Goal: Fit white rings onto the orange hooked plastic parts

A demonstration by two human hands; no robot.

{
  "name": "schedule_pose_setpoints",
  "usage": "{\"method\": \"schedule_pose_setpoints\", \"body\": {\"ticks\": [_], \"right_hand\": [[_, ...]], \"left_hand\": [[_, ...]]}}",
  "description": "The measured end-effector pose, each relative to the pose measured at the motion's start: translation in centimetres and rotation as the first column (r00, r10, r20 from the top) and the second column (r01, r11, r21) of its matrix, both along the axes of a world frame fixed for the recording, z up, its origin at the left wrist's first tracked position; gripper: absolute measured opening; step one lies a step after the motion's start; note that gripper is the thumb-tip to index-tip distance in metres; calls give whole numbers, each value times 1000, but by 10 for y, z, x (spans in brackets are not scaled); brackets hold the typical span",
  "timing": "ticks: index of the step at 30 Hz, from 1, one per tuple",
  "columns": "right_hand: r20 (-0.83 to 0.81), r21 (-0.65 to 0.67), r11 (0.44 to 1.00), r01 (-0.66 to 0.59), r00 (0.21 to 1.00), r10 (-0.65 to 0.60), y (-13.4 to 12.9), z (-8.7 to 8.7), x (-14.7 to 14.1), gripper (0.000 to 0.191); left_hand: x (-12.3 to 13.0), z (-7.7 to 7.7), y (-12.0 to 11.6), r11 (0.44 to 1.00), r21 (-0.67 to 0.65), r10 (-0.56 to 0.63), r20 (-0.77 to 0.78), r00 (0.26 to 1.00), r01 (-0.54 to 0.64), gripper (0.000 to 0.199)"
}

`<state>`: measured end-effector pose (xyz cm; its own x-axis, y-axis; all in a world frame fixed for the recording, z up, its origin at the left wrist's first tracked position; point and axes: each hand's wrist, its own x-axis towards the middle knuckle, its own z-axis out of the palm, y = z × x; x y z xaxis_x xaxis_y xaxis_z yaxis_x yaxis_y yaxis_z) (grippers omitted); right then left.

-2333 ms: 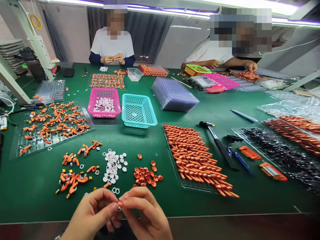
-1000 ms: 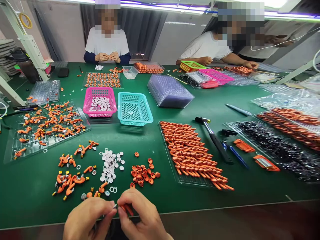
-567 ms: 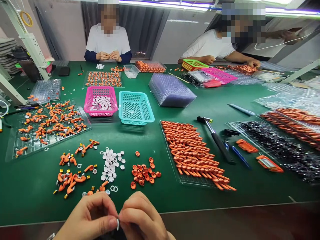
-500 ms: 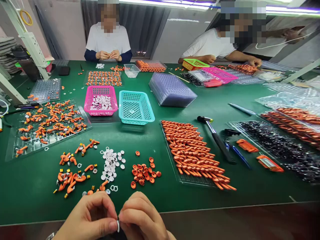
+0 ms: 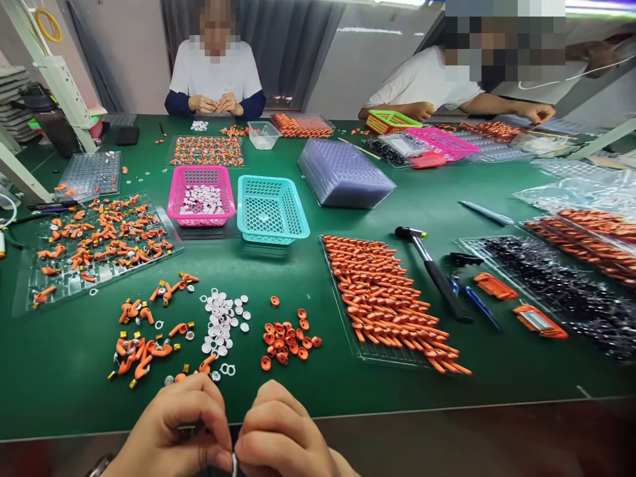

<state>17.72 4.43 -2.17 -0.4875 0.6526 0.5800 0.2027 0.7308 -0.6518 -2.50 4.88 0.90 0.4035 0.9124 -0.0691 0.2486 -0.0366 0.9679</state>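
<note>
At the table's front edge my left hand (image 5: 179, 424) pinches a small white disc (image 5: 235, 462), seen nearly edge-on. My right hand (image 5: 283, 427) is closed with its fingertips against that disc; whatever lies inside its fingers is hidden. Just beyond my hands lie a heap of white round caps (image 5: 221, 324), a group of orange cups (image 5: 285, 341) and several curved orange earpiece-like parts with gold and silver ends (image 5: 142, 351). A pair of thin white rings (image 5: 227, 370) rests close to my left fingers.
A pink basket (image 5: 171, 215) holds white pieces beside a turquoise basket (image 5: 273, 236). Orange sticks fill a clear tray (image 5: 368, 358); a hammer (image 5: 442, 285) lies to its right. Curved parts cover the left tray (image 5: 22, 291). Stacked clear trays (image 5: 348, 175) stand behind. Co-workers (image 5: 213, 79) sit opposite.
Both hands stay together at the front edge, and the white disc sits slightly lower in view. The view has shifted a little. The right co-worker's outstretched hand has moved further right.
</note>
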Motion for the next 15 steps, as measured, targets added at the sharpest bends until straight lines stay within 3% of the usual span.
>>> {"method": "schedule_pose_setpoints", "body": {"ticks": [5,12,15], "right_hand": [[41,25,999,-42,998,41,-2,-1,2,9],[-45,100,995,-7,999,11,-1,-2,0,19],[-40,109,994,25,999,-21,-2,-1,-1,14]], "left_hand": [[-1,-5,-4,999,29,-14,26,1000,13,35],[-3,-8,-8,982,168,-94,22,995,89,36],[3,-10,-17,970,242,-16,33,999,8,34]]}}
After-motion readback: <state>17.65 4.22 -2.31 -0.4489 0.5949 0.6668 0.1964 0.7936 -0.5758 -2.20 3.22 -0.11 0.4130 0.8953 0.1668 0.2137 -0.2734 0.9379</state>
